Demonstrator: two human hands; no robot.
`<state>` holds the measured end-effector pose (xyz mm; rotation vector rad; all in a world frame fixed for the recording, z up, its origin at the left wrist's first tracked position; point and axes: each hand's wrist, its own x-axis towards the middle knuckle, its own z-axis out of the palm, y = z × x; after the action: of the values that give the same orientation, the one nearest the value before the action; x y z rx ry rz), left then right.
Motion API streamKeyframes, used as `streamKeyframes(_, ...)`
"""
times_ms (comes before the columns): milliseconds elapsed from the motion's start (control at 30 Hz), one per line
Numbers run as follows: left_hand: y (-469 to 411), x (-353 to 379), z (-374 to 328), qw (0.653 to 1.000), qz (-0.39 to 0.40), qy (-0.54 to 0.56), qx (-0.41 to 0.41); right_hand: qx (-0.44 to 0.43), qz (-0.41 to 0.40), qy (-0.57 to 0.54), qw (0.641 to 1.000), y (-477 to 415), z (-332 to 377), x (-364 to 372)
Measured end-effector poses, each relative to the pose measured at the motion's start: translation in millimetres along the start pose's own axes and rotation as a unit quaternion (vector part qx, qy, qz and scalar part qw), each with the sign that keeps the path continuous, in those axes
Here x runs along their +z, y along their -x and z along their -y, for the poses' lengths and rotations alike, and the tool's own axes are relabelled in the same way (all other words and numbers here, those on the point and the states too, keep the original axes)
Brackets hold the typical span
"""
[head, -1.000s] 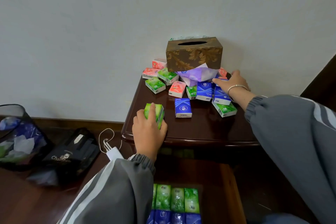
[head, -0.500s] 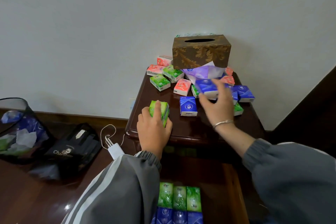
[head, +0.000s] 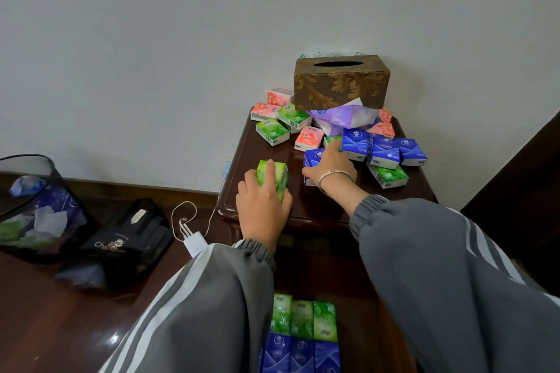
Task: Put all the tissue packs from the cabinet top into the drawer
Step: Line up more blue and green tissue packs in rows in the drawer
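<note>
The dark wooden cabinet top (head: 306, 206) carries a brown tissue box (head: 341, 85) at 12 o'clock by the wall, a crumpled purple wrapper (head: 339, 119) before it, pink packs (head: 309, 138) and green packs (head: 272, 131) toward 10, blue packs (head: 386, 151) toward 2.

My left hand (head: 263, 208) grips a green tissue pack (head: 271, 176) on the desk (head: 318, 206). My right hand (head: 331, 167) closes over a blue pack (head: 312, 159). Green and blue packs line the open drawer (head: 372, 327) below.
</note>
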<state>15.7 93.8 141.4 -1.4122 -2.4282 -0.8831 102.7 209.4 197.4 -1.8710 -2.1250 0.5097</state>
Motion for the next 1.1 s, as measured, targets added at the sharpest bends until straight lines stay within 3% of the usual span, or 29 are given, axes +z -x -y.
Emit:
streamKeyframes(100, 0, 0, 1, 1.0, 0.005, -0.004, 0.003, -0.012, 0.003, -0.014, 1.0, 3, -2, 3)
streamKeyframes(267, -1, -6, 3, 0.999, 0.043, 0.012, 0.016, -0.051, -0.02, -0.145, 0.988, 43, -34, -11)
streamKeyframes(367, 6, -17, 11, 0.994, 0.048, 0.082, 0.046, -0.056, -0.014, -0.233, 0.971, 85, -70, -19)
streamKeyframes(500, 50, -35, 25, 0.978, -0.007, 0.208, 0.016, -0.031, 0.046, -0.301, 0.952, 145, -140, -15)
streamKeyframes(667, 138, -33, 34, 0.957, 0.05, 0.282, -0.056, 0.043, 0.171, -0.195, 0.965, 187, -208, 37)
streamKeyframes(900, 190, -7, 30, 0.917, 0.11, 0.304, -0.232, 0.1, 0.215, -0.01, 0.971, 191, -242, 108)
streamKeyframes(1100, 188, -2, 44, 0.903, 0.141, 0.307, -0.266, 0.147, 0.284, -0.007, 0.948, 189, -247, 136)
